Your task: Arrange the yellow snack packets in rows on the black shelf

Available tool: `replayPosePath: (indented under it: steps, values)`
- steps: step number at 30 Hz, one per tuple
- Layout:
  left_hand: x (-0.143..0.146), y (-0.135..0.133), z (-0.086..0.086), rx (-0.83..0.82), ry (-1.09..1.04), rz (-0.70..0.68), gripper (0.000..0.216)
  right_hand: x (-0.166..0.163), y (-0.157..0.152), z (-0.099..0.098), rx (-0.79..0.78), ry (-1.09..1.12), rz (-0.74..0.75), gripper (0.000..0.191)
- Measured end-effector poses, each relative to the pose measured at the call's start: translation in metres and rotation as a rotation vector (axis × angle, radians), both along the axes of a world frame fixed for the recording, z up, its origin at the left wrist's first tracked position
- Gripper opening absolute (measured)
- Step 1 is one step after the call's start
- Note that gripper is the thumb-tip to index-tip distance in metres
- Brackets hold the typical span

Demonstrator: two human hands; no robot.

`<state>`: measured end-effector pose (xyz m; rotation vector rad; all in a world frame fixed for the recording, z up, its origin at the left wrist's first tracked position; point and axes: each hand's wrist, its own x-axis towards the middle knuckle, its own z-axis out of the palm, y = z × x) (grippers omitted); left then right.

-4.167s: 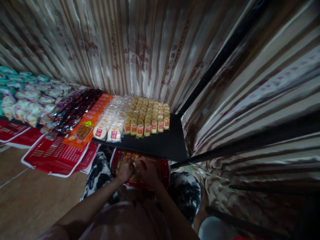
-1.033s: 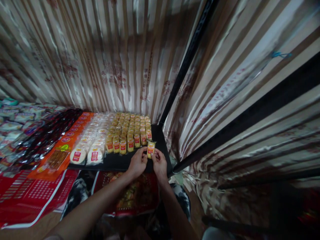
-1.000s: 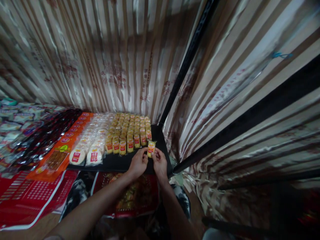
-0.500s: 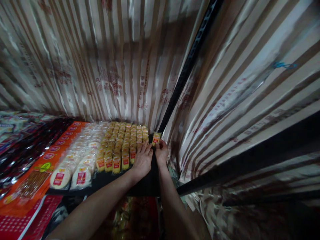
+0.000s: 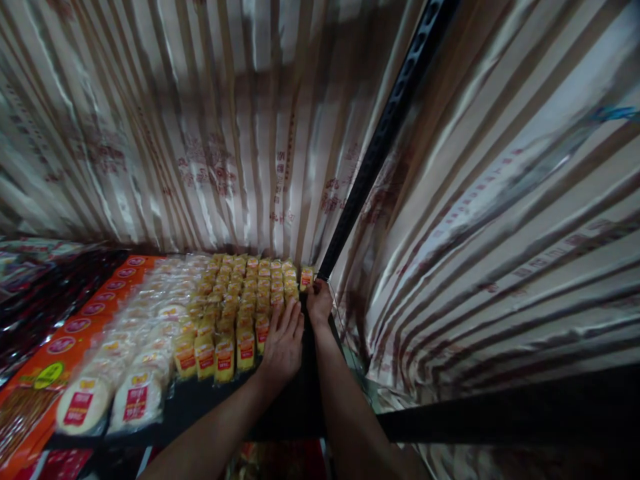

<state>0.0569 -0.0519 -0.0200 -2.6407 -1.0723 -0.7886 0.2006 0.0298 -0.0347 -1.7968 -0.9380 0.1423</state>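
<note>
Since a second ago, when both hands held it before the front of the rows, the small packet has moved to the back right corner of the black shelf. It now stands upright just beside the far end of the rightmost row, close to the foot of the black post. Its see-through wrapper encloses something yellow, with a red label on the side facing the viewer; the print on it is too small to read.

The right hand reaches to the packet's lower right edge, its fingers curled and touching it; I cannot tell whether they are clamped on it. The left hand lies palm down at the right-hand side of the yellow packets, its fingers stretched out and slightly apart over the nearer part of the rightmost rows.

Those packets look like the one at the corner: yellow, glossy, red-labelled, upright and packed tightly one behind another. To their left run two rows of round white packets, also with red labels, then long orange packages and dark shiny ones. Striped, creased sheeting hangs behind the shelf and on its right.
</note>
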Motion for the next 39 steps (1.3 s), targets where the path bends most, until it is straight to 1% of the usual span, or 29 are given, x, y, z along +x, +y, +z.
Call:
replayPosePath:
  steps: [5,9,11,15,18,21,24,27,30,33,36,39]
  values:
    - [0.000,-0.001,-0.010,0.020,-0.067,0.008,0.046,-0.001,0.010,-0.001,0.001,-0.017,0.065,0.022]
    - [0.000,-0.002,-0.014,0.050,-0.105,-0.006,0.046,-0.003,0.012,0.000,0.003,-0.021,0.105,0.019]
    - [0.000,-0.002,-0.014,0.041,-0.119,-0.004,0.046,-0.004,0.011,0.001,-0.025,-0.033,0.109,0.018]
    - [-0.001,-0.002,-0.013,0.022,-0.133,-0.013,0.045,-0.005,0.010,0.004,-0.132,-0.091,0.070,0.017]
    - [-0.001,-0.003,-0.013,0.035,-0.130,-0.017,0.044,-0.005,0.011,0.003,-0.162,-0.114,0.073,0.019]
    - [-0.001,-0.003,-0.013,0.062,-0.112,-0.012,0.043,-0.005,0.012,0.000,-0.128,-0.103,0.048,0.025]
    - [-0.001,-0.002,-0.015,0.076,-0.084,-0.015,0.042,-0.005,0.012,-0.004,-0.072,-0.036,0.032,0.035]
    - [-0.001,-0.002,-0.012,0.068,-0.070,-0.015,0.041,-0.004,0.008,-0.002,0.009,0.016,0.012,0.040]
    - [-0.002,-0.009,-0.005,0.031,-0.076,-0.028,0.040,-0.007,-0.007,0.005,0.060,0.067,-0.017,0.037]
    - [-0.007,-0.025,0.002,-0.040,-0.091,-0.062,0.039,-0.016,-0.034,0.018,0.059,0.092,0.015,0.033]
    - [-0.020,-0.053,0.005,-0.119,-0.119,-0.075,0.036,-0.035,-0.070,0.031,0.100,0.122,0.064,0.035]
    - [-0.042,-0.091,0.002,-0.191,-0.111,-0.120,0.033,-0.061,-0.112,0.039,0.167,0.218,0.112,0.037]
